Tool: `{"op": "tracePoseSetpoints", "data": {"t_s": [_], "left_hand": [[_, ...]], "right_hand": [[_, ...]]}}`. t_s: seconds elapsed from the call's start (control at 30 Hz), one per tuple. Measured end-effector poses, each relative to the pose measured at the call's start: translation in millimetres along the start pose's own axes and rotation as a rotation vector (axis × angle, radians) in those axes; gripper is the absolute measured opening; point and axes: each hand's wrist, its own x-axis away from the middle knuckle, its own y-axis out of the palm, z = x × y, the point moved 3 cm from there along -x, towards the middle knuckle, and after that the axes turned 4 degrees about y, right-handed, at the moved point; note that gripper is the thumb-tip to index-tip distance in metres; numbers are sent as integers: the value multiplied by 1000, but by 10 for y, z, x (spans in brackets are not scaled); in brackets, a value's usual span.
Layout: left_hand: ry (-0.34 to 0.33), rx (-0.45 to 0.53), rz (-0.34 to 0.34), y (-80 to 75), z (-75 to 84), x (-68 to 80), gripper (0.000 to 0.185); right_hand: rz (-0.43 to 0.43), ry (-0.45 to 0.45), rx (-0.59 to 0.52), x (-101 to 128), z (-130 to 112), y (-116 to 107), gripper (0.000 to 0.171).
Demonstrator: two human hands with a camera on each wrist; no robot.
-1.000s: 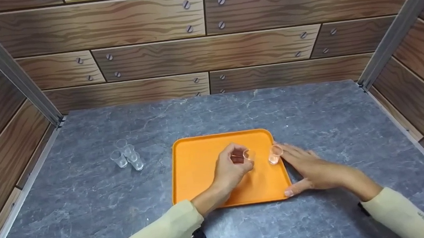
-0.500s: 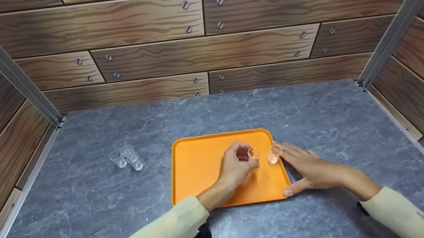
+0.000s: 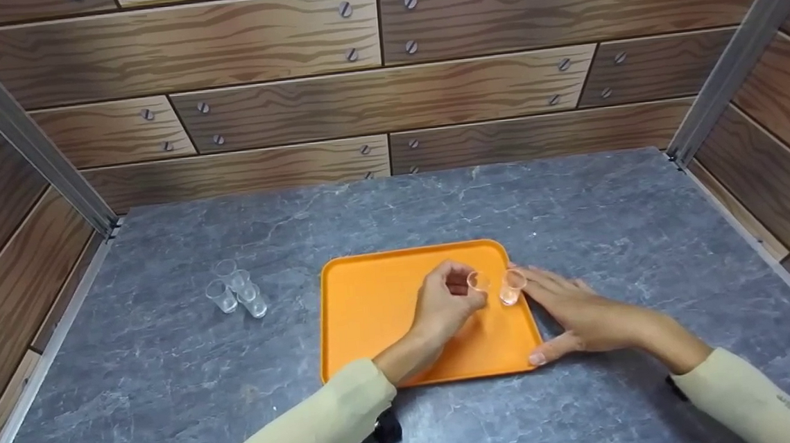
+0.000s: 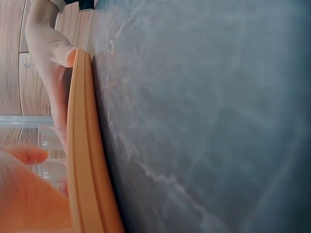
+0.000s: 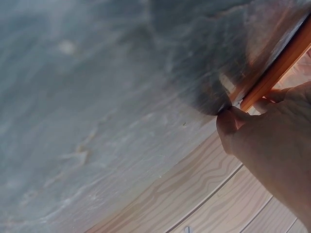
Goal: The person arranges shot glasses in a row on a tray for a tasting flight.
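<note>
Showing three spare cups (image 3: 234, 291), only the head view.

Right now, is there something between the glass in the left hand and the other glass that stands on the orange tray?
Nothing visible. The left hand pinches a small clear glass over the orange tray. The second glass stands just to its right by the tray's right rim, with only bare tray between them. The right hand lies flat beyond it, on the rim.

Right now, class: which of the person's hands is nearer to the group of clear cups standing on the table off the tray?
Left. The left hand is over the orange tray, closer to the clear cups; the right hand rests at the tray's right edge.
</note>
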Motion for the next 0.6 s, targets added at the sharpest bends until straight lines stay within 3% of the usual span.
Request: {"op": "tracePoseSetpoints", "data": {"t_s": [0.17,0.6], "left_hand": [[21,-17,-2,14,-4,-5,34],[-13,-20,-12,32,-1,3,36]], "right_hand": [[3,-10,-8,2,-9,-6,121],[-5,4,-11,2,0,-5,122]]}}
